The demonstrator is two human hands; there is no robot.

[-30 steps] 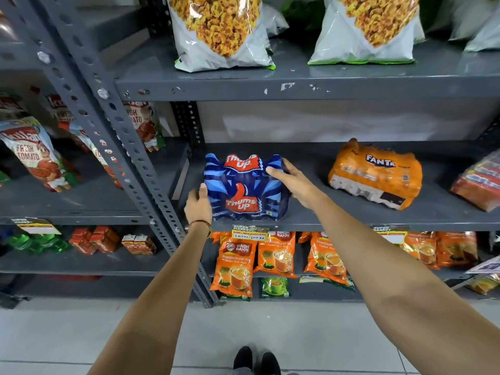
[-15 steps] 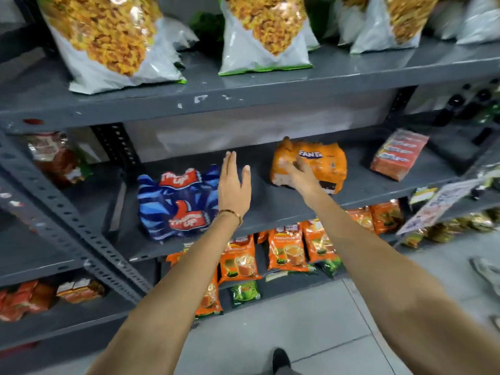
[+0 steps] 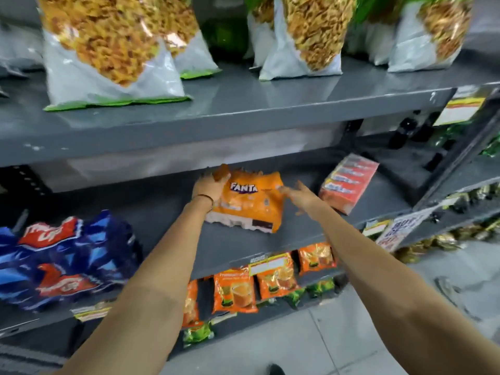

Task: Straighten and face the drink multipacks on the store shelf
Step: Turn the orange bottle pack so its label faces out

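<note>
On the middle shelf point(image 3: 230, 247), the blue pack point(image 3: 62, 261) at near left faces front, seemingly done. The Fanta pack point(image 3: 251, 204) sits askew mid-shelf; left hand point(image 3: 209, 185) grips its far-left corner, right hand point(image 3: 300, 197) open beside it. The red pack point(image 3: 349, 182) at right looks crooked, untouched.

Two bare arms reach out to a grey shelf point(image 3: 243, 247). The left hand point(image 3: 209, 186) holds the top left corner of the orange Fanta pack point(image 3: 251, 204), which sits crooked. The right hand point(image 3: 300, 196) is spread wide, just beside the pack's right side. A blue Thums Up pack point(image 3: 65, 258) sits far to the left. A red pack point(image 3: 349, 182) lies on the right. Big snack bags point(image 3: 113, 50) stand on the shelf above.
</note>
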